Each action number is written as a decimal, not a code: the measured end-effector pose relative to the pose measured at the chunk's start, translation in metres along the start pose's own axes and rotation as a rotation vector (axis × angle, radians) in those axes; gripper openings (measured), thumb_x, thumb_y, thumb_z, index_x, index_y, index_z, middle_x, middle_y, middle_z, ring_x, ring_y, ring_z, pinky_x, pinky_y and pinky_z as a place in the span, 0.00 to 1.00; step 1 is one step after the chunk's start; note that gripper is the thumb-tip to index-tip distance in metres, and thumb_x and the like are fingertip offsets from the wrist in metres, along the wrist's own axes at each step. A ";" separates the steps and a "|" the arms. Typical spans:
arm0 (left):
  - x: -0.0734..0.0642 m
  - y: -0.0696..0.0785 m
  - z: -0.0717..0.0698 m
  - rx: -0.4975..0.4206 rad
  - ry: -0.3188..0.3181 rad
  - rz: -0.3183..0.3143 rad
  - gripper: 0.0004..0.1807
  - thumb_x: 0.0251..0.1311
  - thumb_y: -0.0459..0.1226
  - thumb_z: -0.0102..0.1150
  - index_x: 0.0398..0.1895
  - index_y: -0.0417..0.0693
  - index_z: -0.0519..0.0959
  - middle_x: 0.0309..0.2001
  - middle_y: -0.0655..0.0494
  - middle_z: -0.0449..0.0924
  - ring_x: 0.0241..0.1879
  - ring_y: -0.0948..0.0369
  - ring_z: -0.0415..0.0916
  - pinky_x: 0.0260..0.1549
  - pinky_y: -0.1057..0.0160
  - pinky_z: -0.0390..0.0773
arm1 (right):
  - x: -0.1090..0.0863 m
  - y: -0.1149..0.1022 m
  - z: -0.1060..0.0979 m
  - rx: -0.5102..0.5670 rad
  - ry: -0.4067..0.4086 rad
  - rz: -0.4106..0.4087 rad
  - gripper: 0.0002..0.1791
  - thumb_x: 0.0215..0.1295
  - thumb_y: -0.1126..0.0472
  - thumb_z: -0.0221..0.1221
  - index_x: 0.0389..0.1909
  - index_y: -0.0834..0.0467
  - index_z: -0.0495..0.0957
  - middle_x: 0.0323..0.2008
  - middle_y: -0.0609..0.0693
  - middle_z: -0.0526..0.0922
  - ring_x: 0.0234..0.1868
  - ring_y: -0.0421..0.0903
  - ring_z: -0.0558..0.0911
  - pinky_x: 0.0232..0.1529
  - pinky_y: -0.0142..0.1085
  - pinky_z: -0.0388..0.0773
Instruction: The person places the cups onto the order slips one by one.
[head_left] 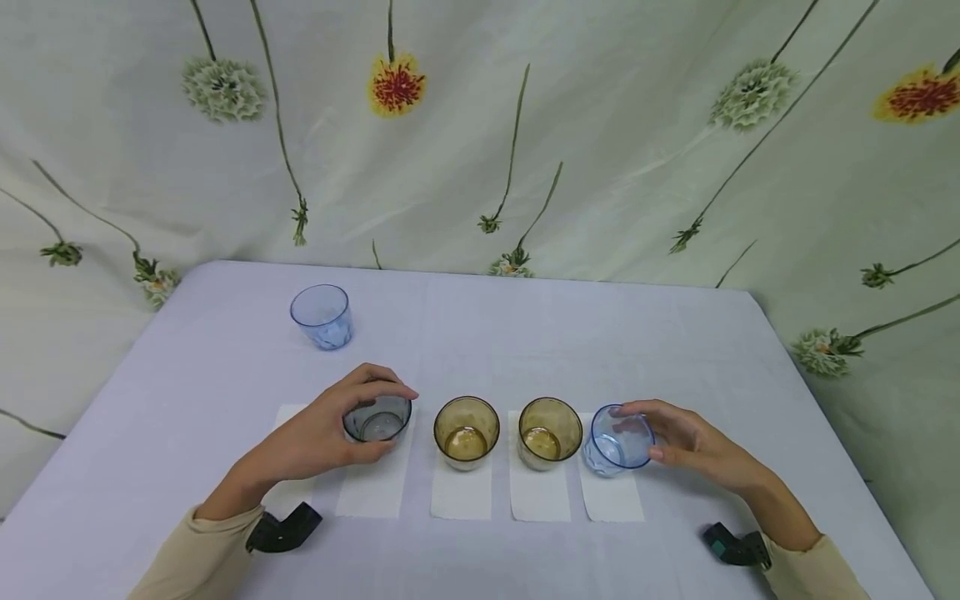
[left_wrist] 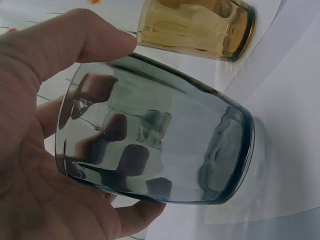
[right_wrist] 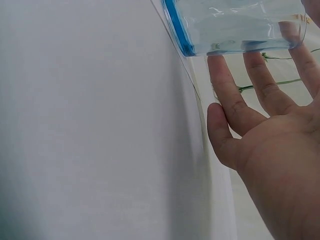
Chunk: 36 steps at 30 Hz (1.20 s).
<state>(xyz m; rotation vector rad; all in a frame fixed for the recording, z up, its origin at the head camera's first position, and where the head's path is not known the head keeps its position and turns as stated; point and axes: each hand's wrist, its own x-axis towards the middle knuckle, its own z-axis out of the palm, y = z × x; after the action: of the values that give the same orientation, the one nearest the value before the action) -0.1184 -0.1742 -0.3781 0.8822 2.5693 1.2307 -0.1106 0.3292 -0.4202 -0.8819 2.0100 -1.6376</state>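
My left hand point(head_left: 318, 437) grips a smoky grey glass point(head_left: 378, 427) around its upper part, thumb on the near side and fingers on the far side. In the left wrist view, the curled fingers show through the wall of this grey glass point(left_wrist: 190, 145). At the right end of the row, my right hand point(head_left: 708, 446) holds a light blue glass point(head_left: 617, 446) near its rim between thumb and fingers. The right wrist view shows only part of that blue glass point(right_wrist: 225, 25). Between the hands stand two upright amber glasses, a left one point(head_left: 466, 442) and a right one point(head_left: 550, 442).
Another light blue glass point(head_left: 322, 321) stands upright farther back on the left. Several white paper strips point(head_left: 461, 496) lie in a row beneath the glasses on the white-covered table point(head_left: 525, 333). A flower-printed cloth point(head_left: 600, 125) hangs behind the table's far edge.
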 end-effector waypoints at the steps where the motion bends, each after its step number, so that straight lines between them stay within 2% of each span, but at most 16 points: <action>1: 0.000 0.000 0.000 -0.006 -0.002 0.001 0.29 0.55 0.36 0.73 0.60 0.67 0.77 0.60 0.66 0.68 0.60 0.59 0.69 0.57 0.65 0.72 | 0.000 0.000 0.000 0.000 0.001 0.000 0.28 0.69 0.78 0.49 0.70 0.67 0.62 0.71 0.51 0.69 0.71 0.43 0.69 0.69 0.28 0.64; 9: 0.000 -0.001 0.000 -0.014 -0.010 0.001 0.29 0.55 0.36 0.74 0.59 0.68 0.77 0.59 0.65 0.69 0.59 0.58 0.71 0.57 0.65 0.73 | -0.001 -0.001 0.001 -0.002 0.004 0.007 0.28 0.70 0.78 0.49 0.71 0.67 0.62 0.71 0.51 0.68 0.71 0.43 0.69 0.69 0.27 0.62; 16: -0.001 -0.001 -0.002 -0.036 -0.036 0.004 0.28 0.53 0.39 0.76 0.56 0.69 0.77 0.56 0.64 0.71 0.54 0.57 0.73 0.50 0.61 0.77 | -0.001 0.003 -0.001 -0.014 0.003 -0.007 0.28 0.69 0.78 0.49 0.70 0.67 0.63 0.71 0.51 0.69 0.71 0.43 0.69 0.69 0.26 0.62; 28: -0.001 0.000 -0.002 -0.016 -0.052 -0.027 0.29 0.50 0.39 0.77 0.55 0.68 0.77 0.55 0.64 0.71 0.54 0.55 0.72 0.50 0.60 0.76 | 0.000 0.000 0.000 -0.010 0.009 0.007 0.28 0.69 0.78 0.49 0.70 0.67 0.63 0.71 0.49 0.69 0.71 0.40 0.68 0.69 0.26 0.61; 36: -0.002 0.000 -0.002 -0.017 -0.059 -0.055 0.29 0.50 0.44 0.78 0.56 0.70 0.76 0.56 0.62 0.71 0.55 0.55 0.72 0.51 0.58 0.75 | 0.000 0.000 0.000 -0.007 0.007 0.003 0.28 0.69 0.78 0.49 0.70 0.67 0.63 0.71 0.52 0.69 0.71 0.42 0.68 0.70 0.26 0.61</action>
<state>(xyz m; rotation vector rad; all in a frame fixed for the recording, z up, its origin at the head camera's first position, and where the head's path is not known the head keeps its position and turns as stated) -0.1176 -0.1767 -0.3770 0.8261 2.5155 1.1914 -0.1102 0.3293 -0.4201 -0.8756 2.0218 -1.6353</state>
